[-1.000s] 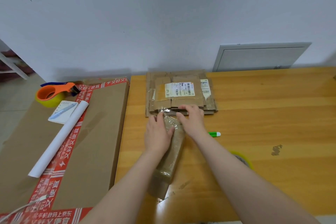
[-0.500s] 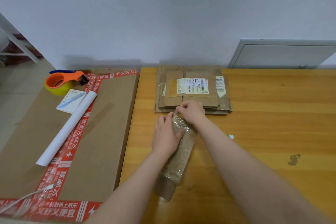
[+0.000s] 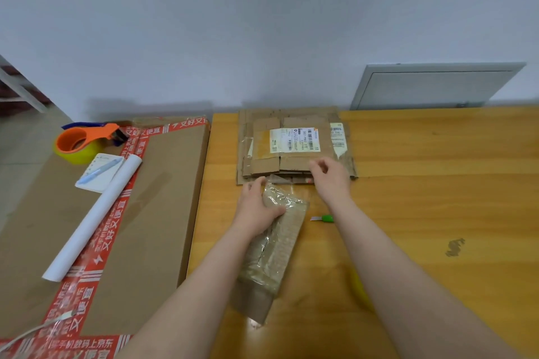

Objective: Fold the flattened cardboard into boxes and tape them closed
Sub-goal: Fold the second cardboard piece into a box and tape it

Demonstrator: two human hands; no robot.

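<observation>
On the wooden table (image 3: 437,183), most of the job looks still to do. At 9 o'clock, just beside the table, lies a big brown box (image 3: 151,213) with red tape along its edges. It is shut, but I think it is only used as a side shelf.

At 12 o'clock, by the wall, sits the stack of flat cardboard (image 3: 291,137) with a white label on top. Every piece I can see in it is still flat. None is folded up and none is taped.

In the middle, reaching toward 6 o'clock, lies a long cardboard piece (image 3: 277,251) with shiny clear tape on it. It looks squashed, not like a real box yet.

The left hand (image 3: 256,210) holds its far end, thumb on top and fingers round the 9 o'clock edge. The right hand (image 3: 332,181) is at 1 o'clock from it, over the near edge of the stack. Its fingers are bent, but I cannot tell if they pinch anything.

The orange tape holder (image 3: 78,140) waits far off at 10 o'clock on the big box. A small green thing (image 3: 326,218) lies at 3 o'clock from the long piece.

My guess: this is near the start, with folding and taping left.
</observation>
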